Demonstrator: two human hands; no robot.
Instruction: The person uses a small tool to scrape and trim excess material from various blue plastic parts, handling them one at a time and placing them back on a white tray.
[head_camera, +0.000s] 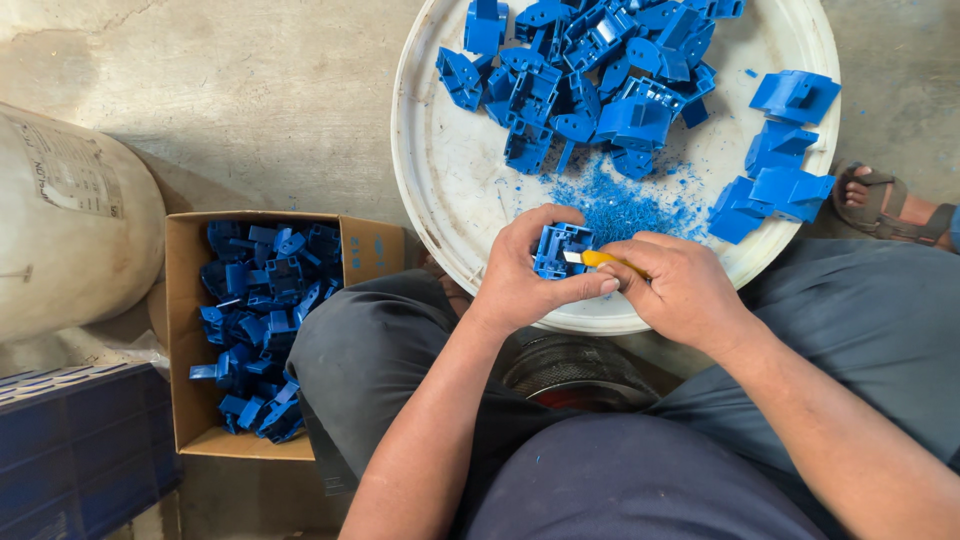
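head view: left hand is closed around one blue plastic part, with the thumb along its near side. right hand is closed on a small yellow-handled knife, and the blade tip touches the part on its right edge. the held part sits between both hands, just over the near rim of a big round white tray.

just past the held part, a heap of tiny blue shavings lies on the tray. that looks like trimmed-off bits, so quite some cutting seems done. further from the hands, a big pile of blue parts fills the far side of the tray. they overlap too much to count well; maybe twenty or more. to the right of the knife hand, a smaller group of about five blue parts lies near the tray's edge.

to the left of the holding hand, a cardboard box stands on the floor, about full of blue parts, too many to count. i judge the work is somewhere in the middle, but i cannot tell which heap is finished.

one knife, one tray, one box. also one pale sack, one dark blue crate, and one sandalled foot beyond the tray.
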